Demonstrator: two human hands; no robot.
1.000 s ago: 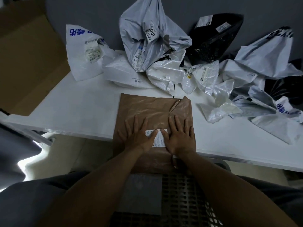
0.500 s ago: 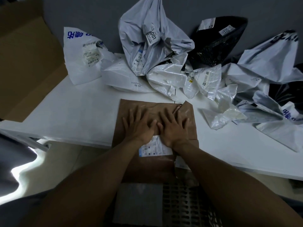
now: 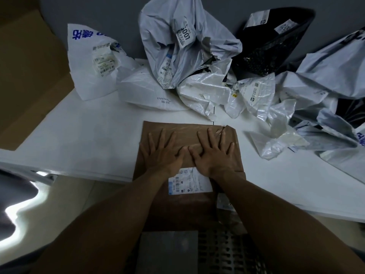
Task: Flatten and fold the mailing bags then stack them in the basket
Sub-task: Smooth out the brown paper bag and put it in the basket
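A brown mailing bag lies flat at the white table's near edge, its lower part hanging over the edge toward me. A white shipping label is stuck on it. My left hand and my right hand press palm-down on the bag side by side, fingers spread, thumbs nearly touching. Below the table edge sits a dark perforated basket with a grey folded bag in it. My forearms hide part of the basket.
Several crumpled white and grey mailing bags and a black one are heaped along the table's back and right side against a grey wall. A brown cardboard sheet leans at the left.
Both hands have slid forward over the brown bag, away from me, uncovering the shipping label. Their fingers have spread wider.
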